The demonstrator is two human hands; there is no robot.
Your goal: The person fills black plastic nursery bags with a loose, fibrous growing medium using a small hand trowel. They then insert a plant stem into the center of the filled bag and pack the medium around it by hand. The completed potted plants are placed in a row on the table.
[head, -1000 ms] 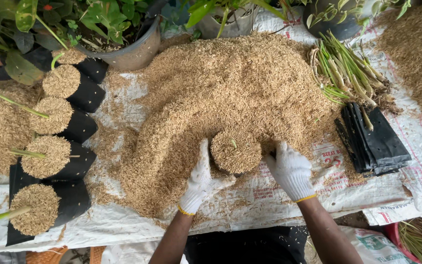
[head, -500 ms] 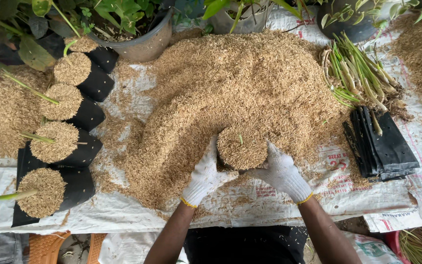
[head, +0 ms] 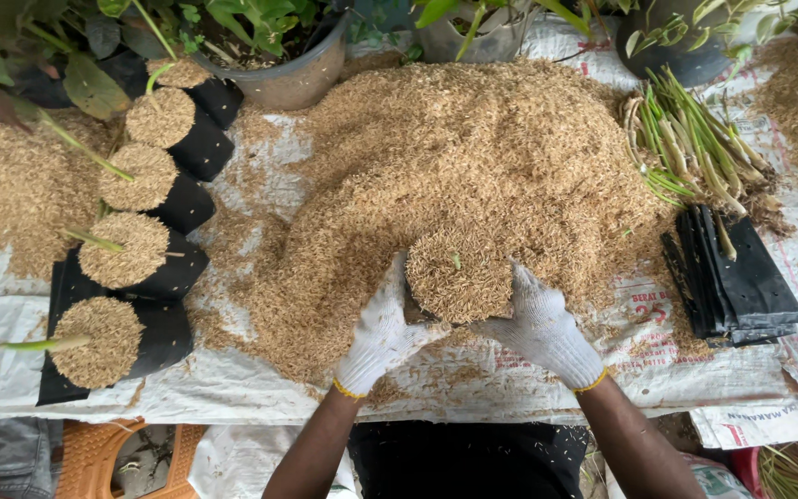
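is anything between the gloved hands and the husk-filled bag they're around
Nothing visible does. The left hand and right hand press directly against opposite sides of the husk-filled bag, which sits at the near edge of the husk pile. Only the white gloves lie between skin and bag.

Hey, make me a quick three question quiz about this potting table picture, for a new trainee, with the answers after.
1. True or false: both gloved hands clasp the husk-filled bag.
2. The flat stack of empty black bags lies on which side of the husk pile? A left, B right.
3. How many filled bags stand in the row at the left?

Key: 1 true, left hand and right hand. 2 B. 3 five.
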